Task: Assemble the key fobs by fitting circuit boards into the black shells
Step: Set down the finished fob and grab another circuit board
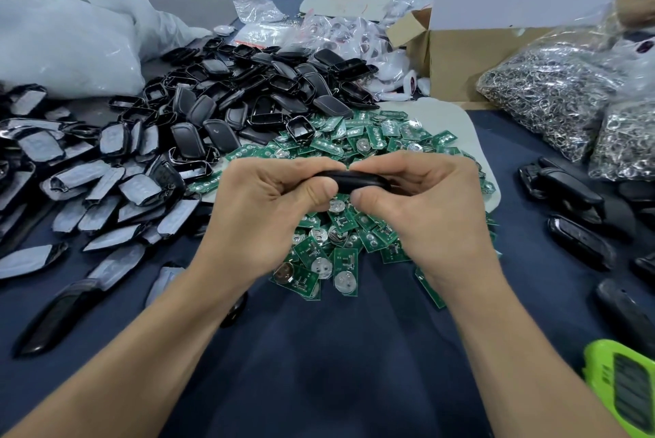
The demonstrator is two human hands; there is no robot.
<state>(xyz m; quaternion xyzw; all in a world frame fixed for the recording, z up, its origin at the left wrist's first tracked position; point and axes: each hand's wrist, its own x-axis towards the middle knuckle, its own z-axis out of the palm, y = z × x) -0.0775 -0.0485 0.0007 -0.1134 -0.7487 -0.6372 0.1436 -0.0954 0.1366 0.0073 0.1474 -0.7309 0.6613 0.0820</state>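
Both hands hold one black key fob shell (349, 179) edge-on above a heap of green circuit boards (354, 143) with round coin cells. My left hand (269, 203) grips its left end with curled fingers and thumb. My right hand (421, 203) pinches its right end the same way. The inside of the shell is hidden by my fingers. A big pile of empty black shells (255, 90) lies behind and to the left. Shell halves with grey film (106, 189) cover the left side.
Finished-looking black fobs (574, 210) lie at the right. Clear bags of metal key rings (553, 93) stand at the right rear beside an open cardboard box (471, 47). A large white plastic bag (63, 44) fills the far left. A green device (623, 391) sits at the lower right.
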